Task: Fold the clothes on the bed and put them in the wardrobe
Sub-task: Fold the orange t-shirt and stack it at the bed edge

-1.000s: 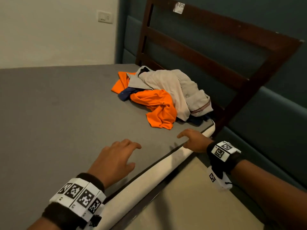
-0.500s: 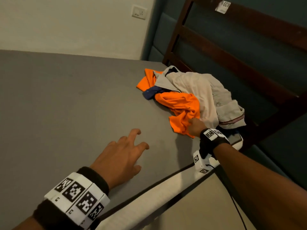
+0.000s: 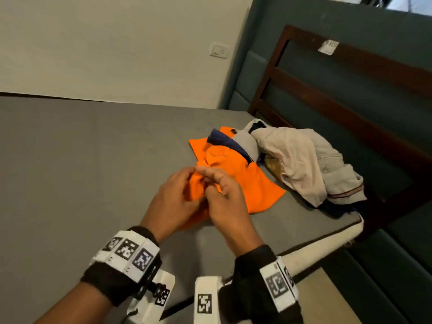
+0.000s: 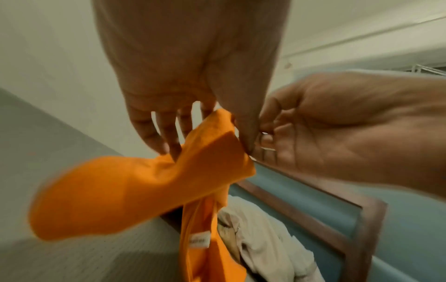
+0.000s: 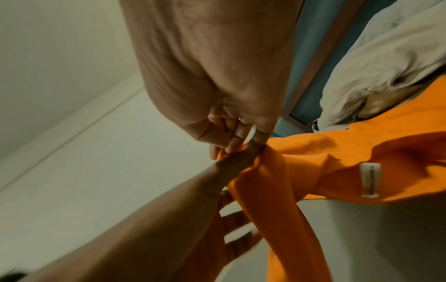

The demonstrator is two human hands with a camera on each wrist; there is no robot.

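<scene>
We held the orange shirt (image 3: 236, 174) up off the grey bed (image 3: 81, 164) with both hands together. Our left hand (image 3: 173, 202) pinched a bunched edge between thumb and fingers, and our right hand (image 3: 224, 202) pinched the same fold. Its far end lay beside the beige clothes (image 3: 304, 164) near the headboard (image 3: 350, 90).

Both hands meet above the grey bed (image 3: 70, 160). The left hand (image 3: 174, 199) and right hand (image 3: 228, 202) each pinch a raised fold of the orange garment (image 3: 254, 183), whose far part lies on the bed. A beige garment (image 3: 301, 160) lies heaped just beside it, near the wooden headboard (image 3: 350, 66).
</scene>
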